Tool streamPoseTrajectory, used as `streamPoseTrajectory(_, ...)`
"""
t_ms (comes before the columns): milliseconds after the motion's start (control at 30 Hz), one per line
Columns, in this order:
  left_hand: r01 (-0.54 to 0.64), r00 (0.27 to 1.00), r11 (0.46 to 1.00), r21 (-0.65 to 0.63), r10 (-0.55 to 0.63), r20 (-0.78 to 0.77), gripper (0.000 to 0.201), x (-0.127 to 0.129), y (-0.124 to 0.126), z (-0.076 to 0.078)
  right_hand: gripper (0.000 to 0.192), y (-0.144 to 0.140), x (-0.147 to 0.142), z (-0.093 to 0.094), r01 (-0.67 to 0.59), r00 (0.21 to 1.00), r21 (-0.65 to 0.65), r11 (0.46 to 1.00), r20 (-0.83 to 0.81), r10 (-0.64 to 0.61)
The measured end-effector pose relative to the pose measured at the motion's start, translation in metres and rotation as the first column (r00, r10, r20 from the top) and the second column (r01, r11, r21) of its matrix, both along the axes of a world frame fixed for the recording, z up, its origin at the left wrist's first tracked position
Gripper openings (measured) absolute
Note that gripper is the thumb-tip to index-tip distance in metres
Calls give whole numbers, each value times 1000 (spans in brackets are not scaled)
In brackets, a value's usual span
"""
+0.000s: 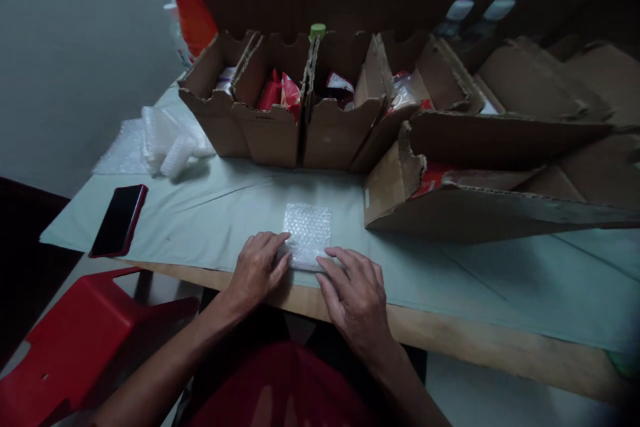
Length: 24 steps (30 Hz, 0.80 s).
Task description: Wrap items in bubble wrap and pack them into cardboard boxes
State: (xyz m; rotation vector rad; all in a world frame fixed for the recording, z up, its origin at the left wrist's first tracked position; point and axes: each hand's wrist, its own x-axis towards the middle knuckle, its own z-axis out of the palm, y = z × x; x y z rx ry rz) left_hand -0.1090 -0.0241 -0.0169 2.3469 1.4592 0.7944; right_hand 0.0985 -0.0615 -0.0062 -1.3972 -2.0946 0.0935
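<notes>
Bubble wrap square [307, 232] flat on table [210, 213] near front edge. Left hand [257, 270] and right hand [356, 290] press its near edge, fingers spread flat, nothing clasped. Wrap lies bare: no item on it, no fold begun. Behind: cardboard boxes [280, 113] of packets; spare wrap [165, 140], phone [119, 220] at left.

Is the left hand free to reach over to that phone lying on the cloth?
Probably yes: the left hand only rests on the bubble wrap, and bare cloth lies between it and the phone.
</notes>
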Motion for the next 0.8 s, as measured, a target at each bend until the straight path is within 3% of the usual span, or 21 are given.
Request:
streamPoseTrajectory(67,-12,1000,999,50,12,13,30,2,1,-2,25,3,-1,-2,-41,997,-9,999,58,42)
streamPoseTrajectory(167,81,997,994,79,-82,11,35,-1,-7,0,25,8,-1,-5,-66,996,-31,997,49,68)
streamPoseTrajectory(233,153,988,987,51,-154,5,34,-6,-13,2,21,8,0,-5,-87,996,-66,994,-14,86)
streamPoseTrajectory(333,162,986,987,-25,-161,41,34,-12,-16,7,20,1,4,-1,-121,990,-148,982,-87,109)
streamPoseTrajectory(533,-1,998,999,-49,-2,-56,34,-8,1,3,28,-4,-1,3,-45,996,-65,997,78,50)
streamPoseTrajectory(633,-104,992,993,-49,107,72,33,-3,0,5,24,8,-8,-2,-80,993,-87,993,80,86)
streamPoseTrajectory(700,-180,947,972,-152,213,240,35,-1,-8,10,20,16,-10,-5,-37,998,-85,996,-44,33)
streamPoseTrajectory(767,-195,836,909,-367,350,422,41,3,-18,16,17,18,-11,-5,24,970,-123,992,-236,-53)
streamPoseTrajectory(800,-149,766,862,-485,411,495,43,6,-23,18,16,16,-11,-4,35,940,-170,985,-330,-90)
